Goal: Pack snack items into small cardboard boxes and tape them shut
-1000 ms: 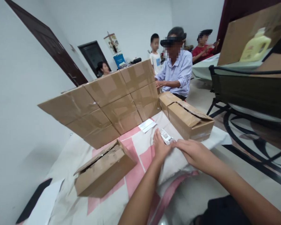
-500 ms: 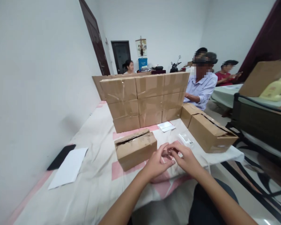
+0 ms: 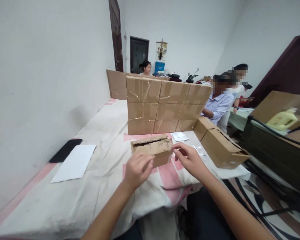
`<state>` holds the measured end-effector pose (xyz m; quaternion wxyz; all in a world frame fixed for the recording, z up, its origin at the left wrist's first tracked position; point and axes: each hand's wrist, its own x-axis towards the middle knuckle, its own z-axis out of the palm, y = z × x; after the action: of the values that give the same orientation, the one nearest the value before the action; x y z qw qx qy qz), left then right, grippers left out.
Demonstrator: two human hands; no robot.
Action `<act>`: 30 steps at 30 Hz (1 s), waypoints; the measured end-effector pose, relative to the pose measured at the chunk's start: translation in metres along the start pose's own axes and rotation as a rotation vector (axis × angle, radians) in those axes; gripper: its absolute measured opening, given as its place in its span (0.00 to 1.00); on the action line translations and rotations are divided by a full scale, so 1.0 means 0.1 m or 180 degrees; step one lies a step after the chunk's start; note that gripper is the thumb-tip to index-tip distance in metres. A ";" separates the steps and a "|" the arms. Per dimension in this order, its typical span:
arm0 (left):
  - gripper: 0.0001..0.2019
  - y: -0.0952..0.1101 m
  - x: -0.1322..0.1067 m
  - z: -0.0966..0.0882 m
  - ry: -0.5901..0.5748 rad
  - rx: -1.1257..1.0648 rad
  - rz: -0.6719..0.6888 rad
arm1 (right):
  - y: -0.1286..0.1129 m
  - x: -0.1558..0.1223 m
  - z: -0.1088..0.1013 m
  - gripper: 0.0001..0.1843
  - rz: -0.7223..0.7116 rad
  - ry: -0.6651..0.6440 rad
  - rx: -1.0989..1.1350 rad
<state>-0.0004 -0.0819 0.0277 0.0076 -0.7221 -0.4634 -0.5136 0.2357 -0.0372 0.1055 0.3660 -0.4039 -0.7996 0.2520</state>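
A small cardboard box [image 3: 162, 155] with a slit along its top flaps sits on the cloth in front of me. My left hand [image 3: 139, 169] hovers at its near left side, fingers loosely bent and thumb apart, with nothing seen in it. At the box's right end is my right hand [image 3: 188, 160], its fingertips close to or touching the top corner; the thumb is apart from the fingers. Right of that hand lies a clear plastic bag [image 3: 201, 151] with something white in it. A folded paper [image 3: 179, 136] rests behind the box.
A wall of taped cardboard boxes [image 3: 165, 103] stands behind. More boxes [image 3: 221, 145] line the right edge. To the left lie a white sheet [image 3: 75, 163] and a black flat object [image 3: 66, 150]. A person in a light shirt [image 3: 218, 103] sits beyond; others are farther back.
My hands have parted from being together near the box's front right. The left moved left to the box's near side, the right to its right end. The view has shifted.
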 end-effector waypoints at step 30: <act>0.41 -0.83 1.43 -0.03 -0.3286 0.0245 -0.1344 | 0.39 0.59 0.36 0.13 -0.0556 0.0579 0.1295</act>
<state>-0.0520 0.0584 0.0975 -0.2970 -0.7706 -0.5600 -0.0664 0.2014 0.0289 0.0794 0.5308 -0.2721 -0.7280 0.3379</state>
